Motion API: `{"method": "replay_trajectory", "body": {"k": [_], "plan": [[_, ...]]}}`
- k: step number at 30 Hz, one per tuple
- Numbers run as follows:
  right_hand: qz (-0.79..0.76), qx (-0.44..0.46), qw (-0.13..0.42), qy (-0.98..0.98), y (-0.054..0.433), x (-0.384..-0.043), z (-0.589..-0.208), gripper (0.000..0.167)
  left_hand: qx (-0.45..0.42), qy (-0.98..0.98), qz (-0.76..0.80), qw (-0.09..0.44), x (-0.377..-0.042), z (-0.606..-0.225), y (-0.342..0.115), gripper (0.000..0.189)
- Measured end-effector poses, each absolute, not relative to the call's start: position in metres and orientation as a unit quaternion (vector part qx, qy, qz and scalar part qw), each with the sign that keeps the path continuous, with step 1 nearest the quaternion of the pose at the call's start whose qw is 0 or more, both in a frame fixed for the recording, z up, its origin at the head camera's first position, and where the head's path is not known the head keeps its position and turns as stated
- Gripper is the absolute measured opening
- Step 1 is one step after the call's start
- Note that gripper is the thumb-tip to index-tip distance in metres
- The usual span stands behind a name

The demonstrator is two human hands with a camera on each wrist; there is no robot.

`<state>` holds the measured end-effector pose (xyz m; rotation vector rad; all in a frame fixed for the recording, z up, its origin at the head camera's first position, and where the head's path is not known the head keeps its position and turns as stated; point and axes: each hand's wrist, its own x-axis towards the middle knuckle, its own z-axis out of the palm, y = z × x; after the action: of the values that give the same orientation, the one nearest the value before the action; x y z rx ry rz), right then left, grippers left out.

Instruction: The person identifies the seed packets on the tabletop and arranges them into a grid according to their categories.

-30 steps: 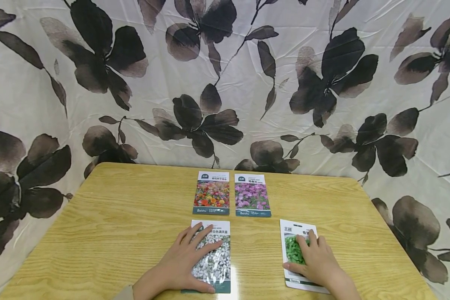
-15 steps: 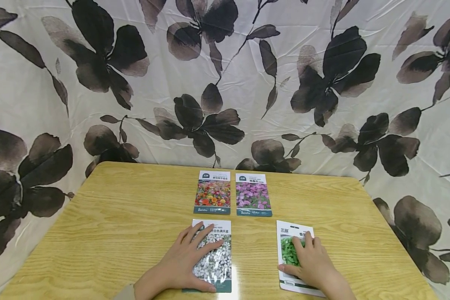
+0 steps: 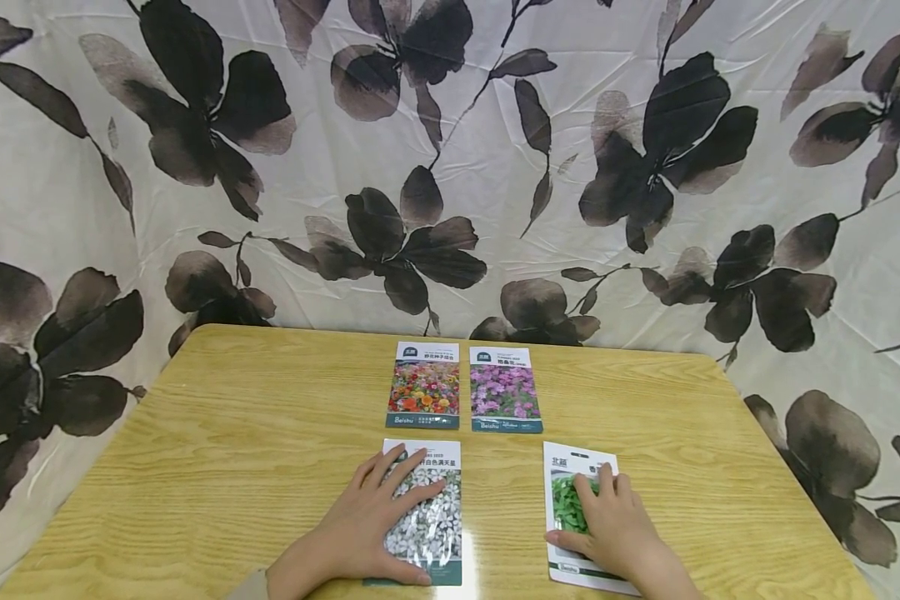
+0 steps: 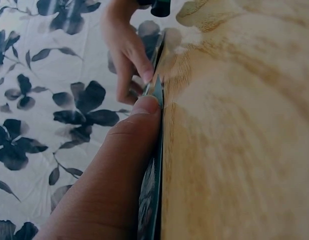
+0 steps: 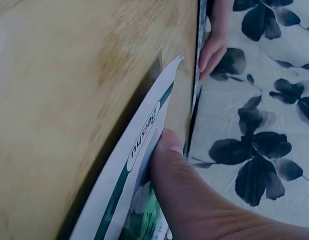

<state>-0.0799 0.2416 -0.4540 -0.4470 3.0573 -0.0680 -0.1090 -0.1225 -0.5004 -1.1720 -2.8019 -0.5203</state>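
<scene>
My left hand (image 3: pixel 371 517) lies spread over a seed packet with white flowers (image 3: pixel 438 533), its fingers across the picture and thumb near the bottom edge. My right hand (image 3: pixel 618 525) rests on a white seed packet with green leaves (image 3: pixel 566 500). The fingers reach over the picture and the thumb touches near the left edge. In the right wrist view, the thumb (image 5: pixel 174 165) presses on the face of this leafy packet (image 5: pixel 144 130), and a dark shadow runs along its bottom edge. The hands hide parts of both packets.
Behind the hands lie two more packets side by side: one with mixed bright flowers (image 3: pixel 423 387), one with purple flowers (image 3: pixel 504 392). The wooden table (image 3: pixel 217 450) ends at a cloth (image 3: pixel 285 192) printed with dark flowers.
My right hand has slid left with the leafy packet, closer to the white-flower packet. The left hand and the other packets have stayed in place.
</scene>
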Motion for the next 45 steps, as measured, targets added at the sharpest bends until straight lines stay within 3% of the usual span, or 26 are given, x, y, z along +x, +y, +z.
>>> {"method": "replay_trajectory", "body": {"k": [12, 28, 38, 45], "plan": [[-0.029, -0.141, 0.047, 0.988, 0.228, -0.081, -0.452, 0.084, -0.382, -0.908, -0.17, 0.03, -0.109, -0.501, -0.122, 0.101], [-0.042, -0.167, 0.022, 0.985, 0.215, -0.081, -0.456, 0.085, -0.383, -0.907, -0.171, 0.032, -0.111, -0.501, -0.124, 0.102], [-0.063, -0.148, 0.049, 0.986, 0.205, -0.083, -0.463, 0.091, -0.388, -0.906, -0.165, 0.041, -0.111, -0.5, -0.124, 0.101], [-0.07, -0.144, 0.039, 0.986, 0.2, -0.081, -0.463, 0.09, -0.38, -0.908, -0.173, 0.034, -0.111, -0.498, -0.123, 0.102]]}}
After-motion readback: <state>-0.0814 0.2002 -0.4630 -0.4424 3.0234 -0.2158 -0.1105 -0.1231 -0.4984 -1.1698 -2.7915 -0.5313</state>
